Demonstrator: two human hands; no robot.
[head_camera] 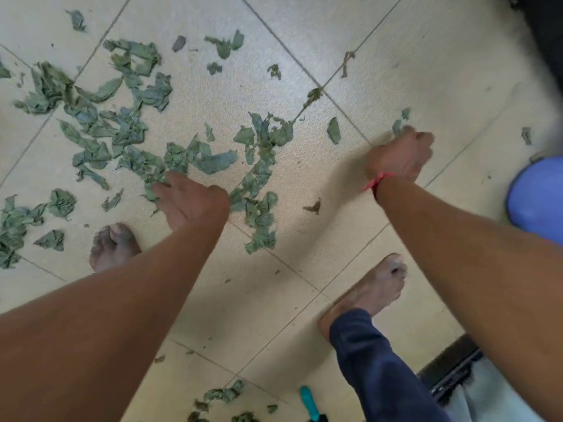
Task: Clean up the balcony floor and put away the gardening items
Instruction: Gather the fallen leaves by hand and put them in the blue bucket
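- I am looking down at the leaves (128, 129): dull grey-green, torn, curled and crumpled, lying flat and scattered over the pale tiled floor (411, 56)
- They are lying thickest across the tiles on my left and thinning out toward my right, with a few more scraps sitting on the tile nearest me
- One thin stem (307, 102) with a leaf at its tip is lying slantwise, its long axis running close beside a grout line and its far end touching the corner where four tiles meet
- My left hand (189, 202) is reaching down with the fingers stretched fairly straight, fingertips touching the near edge of the leaf heap and gripping nothing that I can see
- My right hand (402, 156) is curling into a fist, clamping some of the leaves, with green bits poking out past the knuckles, just beside a grout line
- A red thread (374, 182) is circling my right wrist
- My bare left foot (112, 248) and right foot (374, 287) are standing on the tiles, well apart
- A blue round container (536, 199) is sitting to my right, and a teal handle (306, 400) is lying near my right leg
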